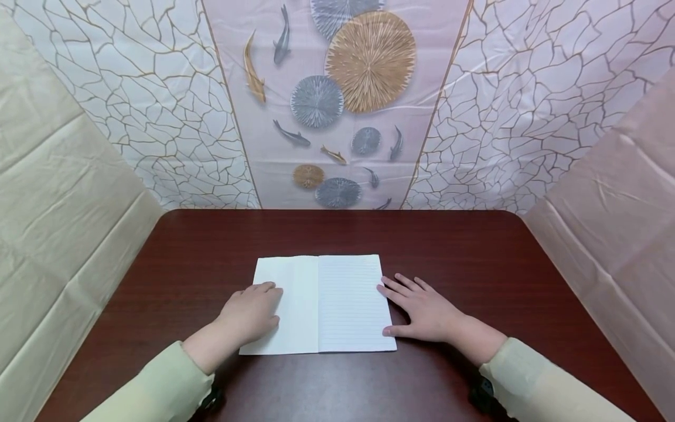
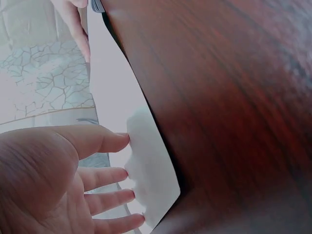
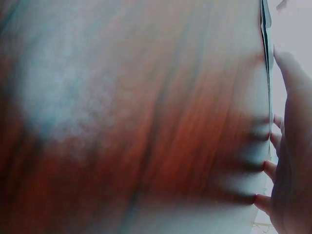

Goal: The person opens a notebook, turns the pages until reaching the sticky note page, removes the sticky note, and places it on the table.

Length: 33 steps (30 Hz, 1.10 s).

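Note:
An open notebook (image 1: 348,305) lies flat on the dark wooden table, its left page blank and its right page ruled with lines. My left hand (image 1: 252,313) rests on the left page, fingertips and thumb touching the paper. In the left wrist view, the thumb and fingers of that hand (image 2: 63,180) are spread over the white page (image 2: 151,161) near its outer edge. My right hand (image 1: 429,310) lies at the right edge of the notebook, fingers spread, with thumb and index fingertip on the page border. The right wrist view shows the right hand's fingertips (image 3: 263,202) touching down beside the notebook's edge.
The brown table (image 1: 448,246) runs back to a patterned wall cloth (image 1: 327,146) with fish and round leaf shapes. Beige cloth panels (image 1: 68,234) stand on both sides. Dark wrist devices (image 1: 482,394) sit beneath the light sleeves.

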### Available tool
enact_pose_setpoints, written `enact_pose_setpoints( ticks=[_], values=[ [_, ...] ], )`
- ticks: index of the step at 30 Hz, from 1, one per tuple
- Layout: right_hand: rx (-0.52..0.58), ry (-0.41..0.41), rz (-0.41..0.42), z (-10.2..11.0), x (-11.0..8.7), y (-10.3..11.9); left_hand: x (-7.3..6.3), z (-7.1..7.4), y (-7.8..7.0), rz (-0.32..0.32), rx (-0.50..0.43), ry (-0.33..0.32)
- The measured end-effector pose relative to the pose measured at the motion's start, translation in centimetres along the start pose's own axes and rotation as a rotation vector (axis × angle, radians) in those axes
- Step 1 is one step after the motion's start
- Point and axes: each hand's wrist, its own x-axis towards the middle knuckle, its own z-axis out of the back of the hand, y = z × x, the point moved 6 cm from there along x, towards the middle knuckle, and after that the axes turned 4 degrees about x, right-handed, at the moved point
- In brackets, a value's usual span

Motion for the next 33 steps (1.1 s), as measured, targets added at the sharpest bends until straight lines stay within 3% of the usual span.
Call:
enact_pose_setpoints(
  ticks=[7,14,20,25,29,33],
  values=[
    [0.006,-0.010,-0.002,0.2,-0.1,0.1,0.0,0.3,-0.2,-0.015,-0.011,-0.009],
    [0.017,-0.029,0.004,0.2,-0.1,0.2,0.5,0.3,-1.0,-0.056,-0.010,-0.086],
    [0.032,-0.036,0.016,0.1,-0.1,0.3,1.1,0.3,-2.9,-0.160,-0.013,-0.126],
    [0.036,-0.023,0.000,0.0,-0.1,0.3,1.0,0.1,-4.9,-0.263,-0.028,-0.118],
    [0.028,-0.013,-0.006,-0.1,0.0,0.3,1.0,-0.3,-5.8,-0.265,-0.039,-0.100],
    [0.022,-0.016,0.001,0.1,0.0,0.4,1.0,-1.0,-6.1,-0.247,-0.052,-0.029]
  ],
)
